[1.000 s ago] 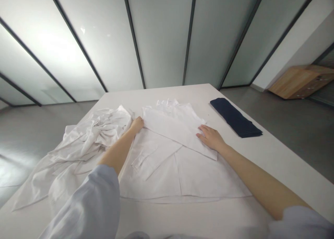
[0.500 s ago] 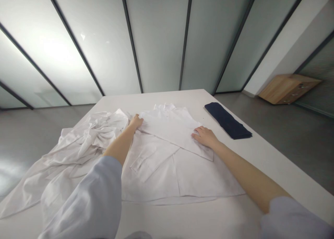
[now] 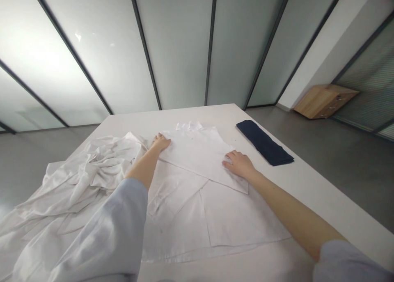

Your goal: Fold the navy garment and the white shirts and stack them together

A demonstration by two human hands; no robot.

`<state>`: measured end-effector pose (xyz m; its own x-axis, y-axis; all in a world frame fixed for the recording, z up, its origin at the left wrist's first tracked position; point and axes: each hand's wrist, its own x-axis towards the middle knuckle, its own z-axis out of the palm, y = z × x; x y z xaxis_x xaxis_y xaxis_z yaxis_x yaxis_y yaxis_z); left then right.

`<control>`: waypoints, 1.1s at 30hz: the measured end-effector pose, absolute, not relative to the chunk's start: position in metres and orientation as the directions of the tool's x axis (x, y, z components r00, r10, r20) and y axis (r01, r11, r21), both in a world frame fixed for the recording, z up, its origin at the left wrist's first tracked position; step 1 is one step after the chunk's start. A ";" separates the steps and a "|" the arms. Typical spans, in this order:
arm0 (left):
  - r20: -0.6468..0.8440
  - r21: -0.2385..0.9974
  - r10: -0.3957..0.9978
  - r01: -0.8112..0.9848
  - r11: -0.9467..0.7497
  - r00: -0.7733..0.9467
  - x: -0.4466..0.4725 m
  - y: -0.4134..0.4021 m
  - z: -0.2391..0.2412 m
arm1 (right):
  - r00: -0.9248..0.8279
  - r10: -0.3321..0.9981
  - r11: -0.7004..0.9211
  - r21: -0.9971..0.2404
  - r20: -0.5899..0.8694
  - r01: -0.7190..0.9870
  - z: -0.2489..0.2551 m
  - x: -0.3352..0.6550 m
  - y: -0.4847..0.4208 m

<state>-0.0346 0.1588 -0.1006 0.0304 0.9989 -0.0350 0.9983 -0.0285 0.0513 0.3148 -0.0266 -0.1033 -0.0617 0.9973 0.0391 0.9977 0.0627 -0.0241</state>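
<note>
**White shirt [image 3: 226, 218] lies flat on the table [image 3: 308, 187], one hand on each side**

From my seat far away, I can see the shirt right in the middle of the big pale table. Its top end, with the collar [image 3: 190, 127], points away from me, and its wide bottom edge is on the near side. One folded part [image 3: 197, 152] goes on a slant over the top half, with a corner low on the right. Below it, a sleeve [image 3: 181, 196] slants down to the left.

I see the left hand [image 3: 161, 142] at the top left edge of the shirt, palm down. The view is poor there, so I can't tell if its fingers pinch the cloth or only press on it. The right hand [image 3: 240, 164] rests on the right side of the folded part. Its fingers are loose and a bit spread, not closed around anything.

Just to the left of the shirt I see a messy heap of white cloth [image 3: 98, 171], full of wrinkles. The left arm crosses in front of part of it. On the right, near the table's far edge, is a dark blue folded cloth [image 3: 264, 142], long and flat, apart from the shirt. Past the table I see a wooden cabinet [image 3: 324, 101] on the gray floor [image 3: 338, 159], and tall cloudy glass panels [image 3: 178, 48] with dark bars.
</note>
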 end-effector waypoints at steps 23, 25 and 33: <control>0.150 -0.013 0.983 0.995 -0.103 0.104 -0.027 0.072 -0.109 | -0.140 0.987 0.147 -0.094 0.084 0.985 -0.131 0.308 0.031; 0.118 -0.019 0.981 0.988 -0.154 0.155 -0.023 0.059 -0.112 | -0.144 0.986 0.152 -0.093 0.089 0.984 -0.132 0.308 0.031; -0.016 -0.001 0.982 0.982 -0.191 0.191 -0.029 0.039 -0.119 | -0.160 0.983 0.168 -0.085 0.085 0.982 -0.132 0.303 0.026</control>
<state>-0.0293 0.0390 -0.1187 0.1907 0.9815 -0.0162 0.9816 -0.1907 -0.0006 0.3032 0.0260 -0.1319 -0.1604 0.9834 0.0854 0.9822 0.1676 -0.0851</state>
